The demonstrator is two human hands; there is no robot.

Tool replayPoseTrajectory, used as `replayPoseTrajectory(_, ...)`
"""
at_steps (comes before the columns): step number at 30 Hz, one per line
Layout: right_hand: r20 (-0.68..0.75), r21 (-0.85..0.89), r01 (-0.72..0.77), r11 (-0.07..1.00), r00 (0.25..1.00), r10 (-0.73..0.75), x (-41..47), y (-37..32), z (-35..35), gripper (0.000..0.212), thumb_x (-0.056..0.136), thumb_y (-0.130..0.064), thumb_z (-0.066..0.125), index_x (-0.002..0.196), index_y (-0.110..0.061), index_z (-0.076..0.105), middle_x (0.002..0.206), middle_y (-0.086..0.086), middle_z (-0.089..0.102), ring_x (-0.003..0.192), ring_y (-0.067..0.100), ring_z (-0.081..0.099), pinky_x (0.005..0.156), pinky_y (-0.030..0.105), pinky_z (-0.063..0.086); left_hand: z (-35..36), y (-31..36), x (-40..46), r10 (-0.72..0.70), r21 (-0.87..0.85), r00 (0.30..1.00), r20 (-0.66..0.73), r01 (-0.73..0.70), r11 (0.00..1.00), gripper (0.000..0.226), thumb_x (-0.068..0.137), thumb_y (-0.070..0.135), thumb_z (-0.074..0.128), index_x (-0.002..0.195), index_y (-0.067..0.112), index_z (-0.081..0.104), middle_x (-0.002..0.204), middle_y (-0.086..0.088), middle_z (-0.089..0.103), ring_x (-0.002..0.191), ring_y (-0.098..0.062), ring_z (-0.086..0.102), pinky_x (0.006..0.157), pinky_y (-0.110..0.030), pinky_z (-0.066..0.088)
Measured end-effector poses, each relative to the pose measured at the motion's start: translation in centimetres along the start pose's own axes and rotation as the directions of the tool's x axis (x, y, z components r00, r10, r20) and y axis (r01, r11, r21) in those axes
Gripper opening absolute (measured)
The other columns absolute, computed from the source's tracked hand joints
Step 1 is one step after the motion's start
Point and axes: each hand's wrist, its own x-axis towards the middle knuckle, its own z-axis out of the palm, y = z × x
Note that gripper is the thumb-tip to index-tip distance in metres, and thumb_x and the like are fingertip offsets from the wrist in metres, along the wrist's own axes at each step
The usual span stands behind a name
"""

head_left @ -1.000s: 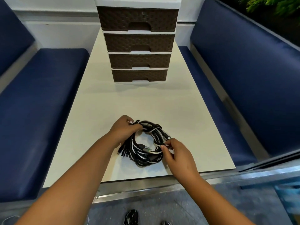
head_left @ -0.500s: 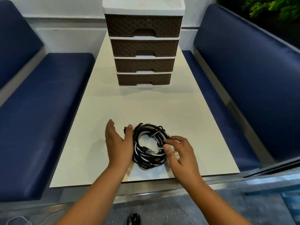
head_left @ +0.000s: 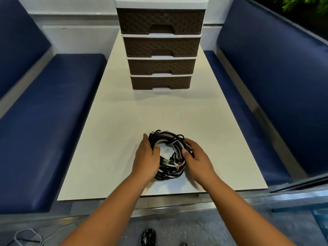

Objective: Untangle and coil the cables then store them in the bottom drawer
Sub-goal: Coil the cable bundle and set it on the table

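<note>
Two navy padded benches [head_left: 44, 139] are set either side of a long cream table [head_left: 115, 139]. A four-drawer brown woven-pattern plastic unit with white frame [head_left: 160, 45] is placed at the far end, all drawers closed; no writing can be read. The black-and-white coiled cable bundle [head_left: 168, 157] is kept near the table's near edge, gripped by the left hand [head_left: 146, 158] and right hand [head_left: 197, 160], fingers curled round its sides.

I am sitting in a booth, the sort found in a cafe or a train carriage: a long cream table [head_left: 124, 121] runs toward twelve o'clock between two padded navy benches, one at nine o'clock [head_left: 44, 121] and one at three o'clock [head_left: 284, 86]. Green foliage [head_left: 305, 4] shows at two o'clock.
</note>
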Motion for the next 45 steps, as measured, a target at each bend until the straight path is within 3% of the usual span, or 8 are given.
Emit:
replayPoseTrajectory(7, -0.087, -0.062, 0.049, 0.997, 0.995, -0.055, -0.5, -0.1, 0.5, 0.045, 0.098, -0.032, 0.052, 0.142, -0.025, 0.043, 0.136, -0.006, 0.051, 0.124, 0.01, 0.05, 0.097, 0.025, 0.04, -1.7, -0.1, 2.6, 0.004, 0.083, 0.989, 0.151, -0.017, 0.996, 0.069, 0.1, 0.032, 0.043, 0.155, 0.014, 0.005, 0.159, -0.006, 0.024, 0.144, -0.023, 0.024, 0.112, -0.031, 0.023)
replayPoseTrajectory(12, -0.206, 0.016, -0.017, 1.0, 0.978, 0.02, 0.0, -1.0, -0.3, 0.045, 0.097, -0.035, 0.053, 0.14, -0.023, 0.044, 0.14, -0.004, 0.046, 0.127, 0.01, 0.043, 0.101, 0.027, 0.037, -3.9, -0.6, 2.7, -0.075, -0.298, 0.994, 0.083, 0.097, 0.95, 0.062, 0.101, 0.035, 0.041, 0.155, 0.022, 0.014, 0.159, 0.006, 0.023, 0.145, -0.013, 0.022, 0.11, -0.023, 0.018)
replayPoseTrajectory(15, -0.237, -0.031, 0.002, 1.0, 0.972, -0.009, 0.2, -1.5, -0.9, 0.036, 0.096, -0.031, 0.056, 0.132, -0.026, 0.052, 0.129, -0.007, 0.051, 0.125, 0.013, 0.046, 0.104, 0.036, 0.041, -5.6, -1.7, 2.8, -0.124, -0.362, 0.991, 0.054, 0.136, 0.922, 0.051, 0.101, 0.039, 0.039, 0.149, 0.021, 0.035, 0.152, 0.004, 0.037, 0.14, -0.015, 0.034, 0.117, -0.036, 0.023)
replayPoseTrajectory(21, -0.068, -0.343, 0.26, 0.903, 0.952, -0.3, 1.6, -5.2, 0.3, 0.013, 0.092, -0.019, 0.062, 0.098, -0.02, 0.074, 0.092, -0.009, 0.063, 0.09, 0.009, 0.052, 0.081, 0.026, 0.038, -7.4, -2.2, 2.1, -0.028, -0.33, 0.997, -0.074, 0.002, 0.944, 0.014, 0.094, 0.022, 0.06, 0.107, 0.022, 0.064, 0.1, 0.002, 0.066, 0.084, -0.012, 0.066, 0.07, -0.025, 0.056)
replayPoseTrajectory(24, 0.098, -0.391, 0.184, 0.902, 0.982, -0.158, 3.0, -7.5, 2.3, 0.015, 0.093, -0.027, 0.06, 0.091, -0.02, 0.074, 0.08, -0.005, 0.069, 0.076, 0.012, 0.059, 0.069, 0.026, 0.04, -6.7, -1.8, 2.5, 0.041, -0.249, 0.995, -0.089, -0.063, 0.966, 0.013, 0.088, 0.017, 0.069, 0.101, 0.02, 0.065, 0.093, 0.006, 0.068, 0.078, -0.007, 0.064, 0.069, -0.021, 0.052)
replayPoseTrajectory(30, -0.028, -0.437, -0.077, 0.896, 0.997, 0.072, 4.3, -9.1, 5.4, 0.034, 0.086, -0.051, 0.062, 0.069, -0.022, 0.068, 0.065, -0.005, 0.066, 0.069, 0.019, 0.063, 0.063, 0.029, 0.048, -5.4, -1.1, 3.7, 0.051, -0.225, 0.986, -0.157, -0.086, 0.97, 0.021, 0.079, 0.014, 0.077, 0.091, 0.021, 0.061, 0.081, 0.007, 0.067, 0.059, 0.005, 0.059, 0.053, -0.01, 0.044)
replayPoseTrajectory(39, -0.108, -0.292, -0.15, 0.945, 0.987, 0.123, 3.9, -9.2, 6.7, 0.022, 0.084, -0.043, 0.063, 0.07, -0.027, 0.066, 0.065, -0.011, 0.066, 0.071, 0.014, 0.065, 0.074, 0.034, 0.052, -5.3, -0.8, 3.8, 0.112, -0.088, 0.99, -0.085, -0.119, 0.989, 0.016, 0.084, 0.018, 0.069, 0.073, 0.03, 0.068, 0.071, 0.014, 0.068, 0.067, 0.001, 0.064, 0.058, -0.014, 0.049)
replayPoseTrajectory(45, -0.127, -0.178, -0.102, 0.979, 0.989, 0.08, 3.4, -8.7, 6.7, 0.014, 0.091, -0.035, 0.059, 0.082, -0.031, 0.069, 0.081, -0.013, 0.069, 0.085, 0.015, 0.066, 0.088, 0.042, 0.049, -5.9, -1.9, 4.2, 0.152, -0.138, 0.988, 0.012, -0.149, 0.979, 0.015, 0.089, 0.016, 0.063, 0.092, 0.024, 0.075, 0.085, 0.013, 0.071, 0.079, 0.002, 0.064, 0.069, -0.017, 0.049)
